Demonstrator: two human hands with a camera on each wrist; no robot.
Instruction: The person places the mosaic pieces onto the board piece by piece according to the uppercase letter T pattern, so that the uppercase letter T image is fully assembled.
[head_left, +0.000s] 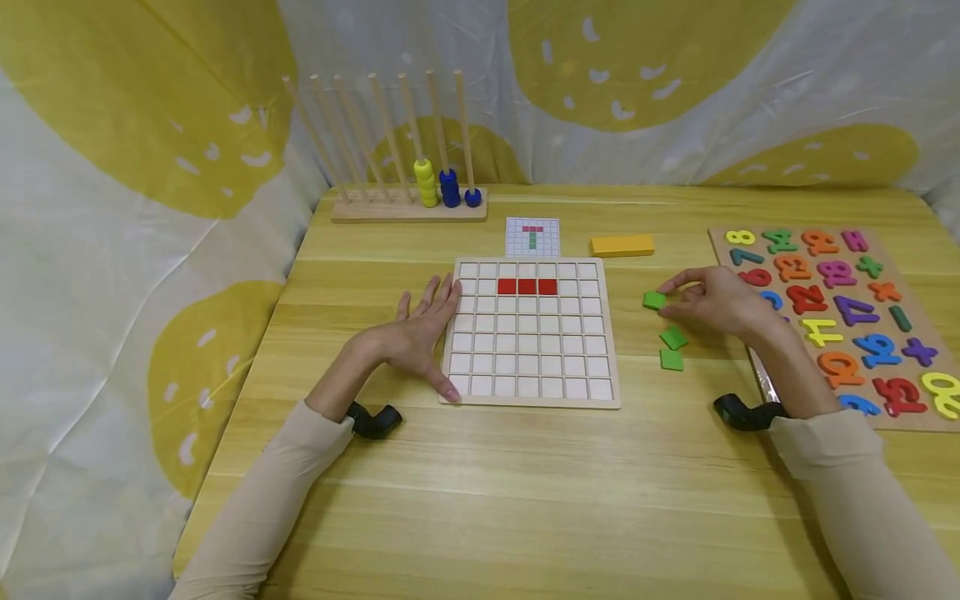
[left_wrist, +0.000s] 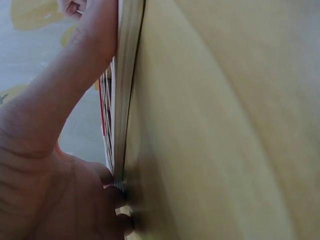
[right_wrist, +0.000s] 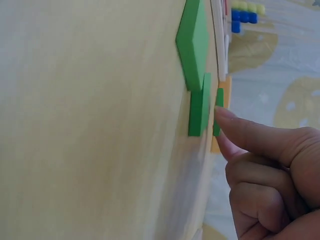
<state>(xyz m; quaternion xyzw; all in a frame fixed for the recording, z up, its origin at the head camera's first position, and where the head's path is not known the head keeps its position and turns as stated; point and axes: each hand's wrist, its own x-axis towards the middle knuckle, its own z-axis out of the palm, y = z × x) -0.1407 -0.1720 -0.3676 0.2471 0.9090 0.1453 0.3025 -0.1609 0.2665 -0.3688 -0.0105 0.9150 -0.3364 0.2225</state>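
A wooden grid board (head_left: 527, 344) lies at the middle of the table, with three red square tiles (head_left: 527, 287) side by side in its second row. My left hand (head_left: 415, 337) rests along the board's left edge, fingers spread and thumb at the near corner. To the right of the board, my right hand (head_left: 712, 300) pinches a green square tile (head_left: 654, 301) between thumb and forefinger; the right wrist view shows the same tile (right_wrist: 218, 111) at the thumb tip. Two more green tiles, one turned askew (head_left: 673, 337) and one nearer me (head_left: 671, 359), lie just below that hand.
Behind the board lie a small card (head_left: 532, 237) with a red and green T pattern and an orange bar (head_left: 622, 245). A peg abacus (head_left: 408, 208) with yellow and blue beads stands at the back left. A board of colourful numbers and signs (head_left: 911, 275) lies beneath my right forearm.
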